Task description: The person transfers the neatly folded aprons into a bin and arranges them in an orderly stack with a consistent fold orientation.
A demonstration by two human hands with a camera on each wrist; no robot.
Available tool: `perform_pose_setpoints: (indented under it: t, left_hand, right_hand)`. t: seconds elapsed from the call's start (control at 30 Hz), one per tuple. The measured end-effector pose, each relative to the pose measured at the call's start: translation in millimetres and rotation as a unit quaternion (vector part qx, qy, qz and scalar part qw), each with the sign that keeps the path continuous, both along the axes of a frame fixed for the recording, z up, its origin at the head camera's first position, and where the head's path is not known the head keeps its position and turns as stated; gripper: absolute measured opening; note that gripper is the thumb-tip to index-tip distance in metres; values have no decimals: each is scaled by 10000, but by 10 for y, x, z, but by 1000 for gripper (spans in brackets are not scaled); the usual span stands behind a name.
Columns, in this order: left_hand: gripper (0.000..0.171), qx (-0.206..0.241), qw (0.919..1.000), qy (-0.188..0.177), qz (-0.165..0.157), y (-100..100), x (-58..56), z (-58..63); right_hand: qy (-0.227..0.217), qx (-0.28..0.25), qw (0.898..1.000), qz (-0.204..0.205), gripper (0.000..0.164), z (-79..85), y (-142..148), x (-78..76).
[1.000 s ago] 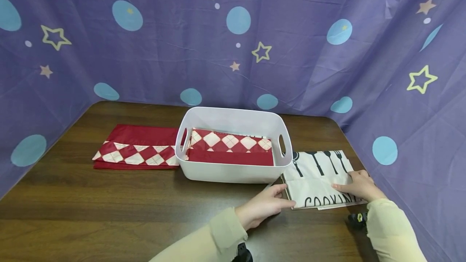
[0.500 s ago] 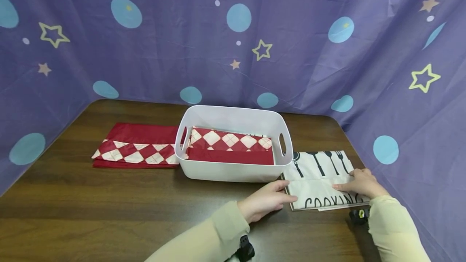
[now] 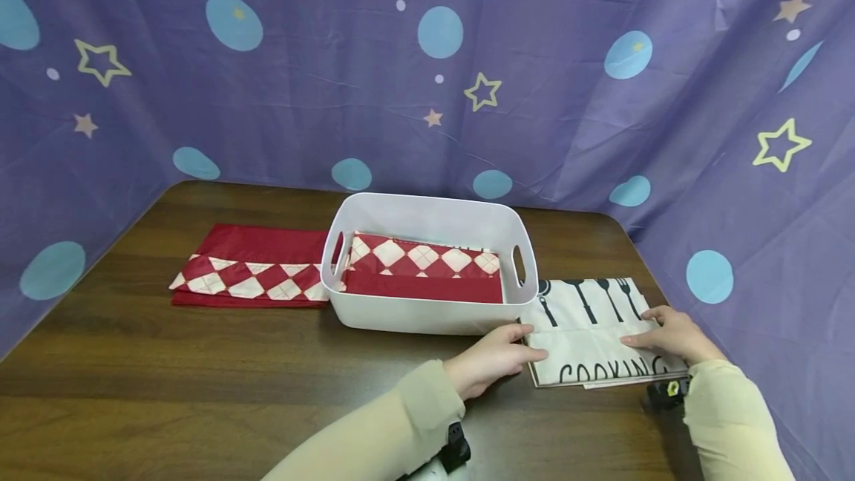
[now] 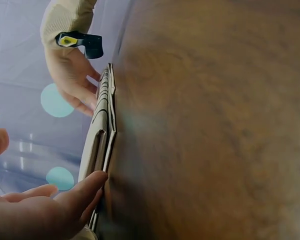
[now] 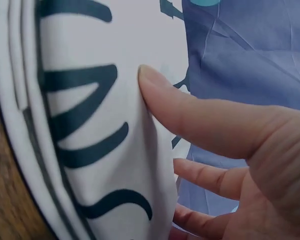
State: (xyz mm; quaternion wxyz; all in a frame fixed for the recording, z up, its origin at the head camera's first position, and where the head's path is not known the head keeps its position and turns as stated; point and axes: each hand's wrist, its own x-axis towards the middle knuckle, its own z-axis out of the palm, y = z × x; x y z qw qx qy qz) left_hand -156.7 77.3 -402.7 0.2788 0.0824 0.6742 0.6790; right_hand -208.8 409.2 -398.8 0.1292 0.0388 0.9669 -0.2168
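Observation:
A folded white cloth (image 3: 588, 340) printed with dark kitchen utensils and the word COOKING lies on the table to the right of the basket. At its left edge, my left hand (image 3: 490, 358) touches the cloth with fingers extended; the left wrist view shows one finger against the stacked layers. My right hand (image 3: 677, 336) holds the right side. In the right wrist view its thumb (image 5: 205, 120) presses on the top, making a crease, while the other fingers pass behind the edge, their tips hidden.
A white plastic basket (image 3: 421, 318) stands mid-table, holding a folded red cloth (image 3: 421, 286) with white diamonds. To its left lies a similar red cloth (image 3: 260, 273), partly behind the basket. A purple curtain (image 3: 427, 132) surrounds the wooden table (image 3: 200, 384).
My right hand has shifted slightly right, and the cloth's lower right edge extends farther right, showing more lettering. The left hand has moved a little right and away from me along the cloth's left edge.

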Motion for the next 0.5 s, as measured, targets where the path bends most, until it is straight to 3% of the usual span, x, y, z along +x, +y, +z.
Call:
perform_pose_setpoints:
  t: [0.3, 0.5]
  left_hand:
    - [59, 41, 9998, -169, 130, 30, -31, -6]
    - [58, 109, 9995, -288, 110, 20, -24, 4]
  right_hand:
    - [93, -816, 9964, -202, 84, -54, 52, -12]
    - [114, -1006, 9944, -295, 81, -74, 74, 15]
